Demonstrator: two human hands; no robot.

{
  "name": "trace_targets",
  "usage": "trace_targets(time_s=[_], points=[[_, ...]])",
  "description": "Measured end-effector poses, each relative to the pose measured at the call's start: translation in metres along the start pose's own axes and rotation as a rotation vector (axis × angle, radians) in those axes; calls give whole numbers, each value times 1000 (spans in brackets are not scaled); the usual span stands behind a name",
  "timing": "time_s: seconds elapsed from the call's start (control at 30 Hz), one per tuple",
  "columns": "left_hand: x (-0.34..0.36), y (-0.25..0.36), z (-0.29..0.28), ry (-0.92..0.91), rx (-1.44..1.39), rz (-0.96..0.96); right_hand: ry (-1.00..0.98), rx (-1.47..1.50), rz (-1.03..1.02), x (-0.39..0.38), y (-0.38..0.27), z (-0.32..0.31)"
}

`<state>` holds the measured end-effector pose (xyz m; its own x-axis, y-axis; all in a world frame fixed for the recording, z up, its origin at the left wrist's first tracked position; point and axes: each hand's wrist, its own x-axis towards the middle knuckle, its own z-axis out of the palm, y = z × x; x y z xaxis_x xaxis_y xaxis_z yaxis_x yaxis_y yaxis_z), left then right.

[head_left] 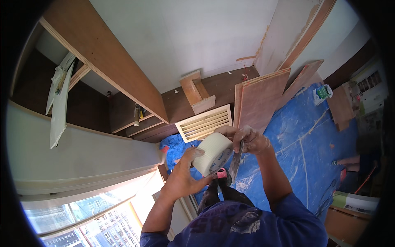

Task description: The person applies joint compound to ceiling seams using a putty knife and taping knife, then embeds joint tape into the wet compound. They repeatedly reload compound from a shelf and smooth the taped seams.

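Observation:
A wide roll of white tape with a mesh-like surface (212, 151) is held up in front of my body, with printing on its inner core. My left hand (184, 175) grips it from the left, thumb below and fingers around its side. My right hand (253, 140) is closed on a flat-bladed putty knife (236, 164), whose blade points down beside the roll. Some right fingers reach to the roll's far upper edge. Pale smears mark both hands.
Beyond the roll lie a slatted wooden vent panel (204, 123) and an L-shaped wooden piece (197, 92). Boards (261, 99) lean at right above a blue sheet (294, 152). White strips (61, 103) rest in the left cabinet. Another person's limb (349, 164) shows far right.

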<state>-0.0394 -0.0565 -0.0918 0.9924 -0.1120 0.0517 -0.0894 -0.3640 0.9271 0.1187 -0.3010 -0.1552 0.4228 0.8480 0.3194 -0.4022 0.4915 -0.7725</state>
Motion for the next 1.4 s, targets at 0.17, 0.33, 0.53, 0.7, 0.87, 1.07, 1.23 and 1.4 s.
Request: trace_targets(time_s=[0.17,0.33,0.53,0.7,0.87,1.07,1.23,1.4], points=[[-8,-11,-7,-124,-91,-10,-54,64,2,8,3,1],[-1,-15,-16,-90,-182,60,1,184,7,9,19,6],[14,-14,-24,43,-637,-126,71,404,-55,-1,52,5],[19,-8,-20,39,-522,-262,159,368,-73,-26,71,3],[26,-21,-16,115,-218,-239,336,216,-11,-29,57,-6],[51,-12,6,288,-501,93,321,-57,-32,14,-24,-1],[87,16,-1,195,-161,102,391,-112,-77,9,-50,11],[111,5,33,89,-410,109,405,-152,-112,1,-54,27]])
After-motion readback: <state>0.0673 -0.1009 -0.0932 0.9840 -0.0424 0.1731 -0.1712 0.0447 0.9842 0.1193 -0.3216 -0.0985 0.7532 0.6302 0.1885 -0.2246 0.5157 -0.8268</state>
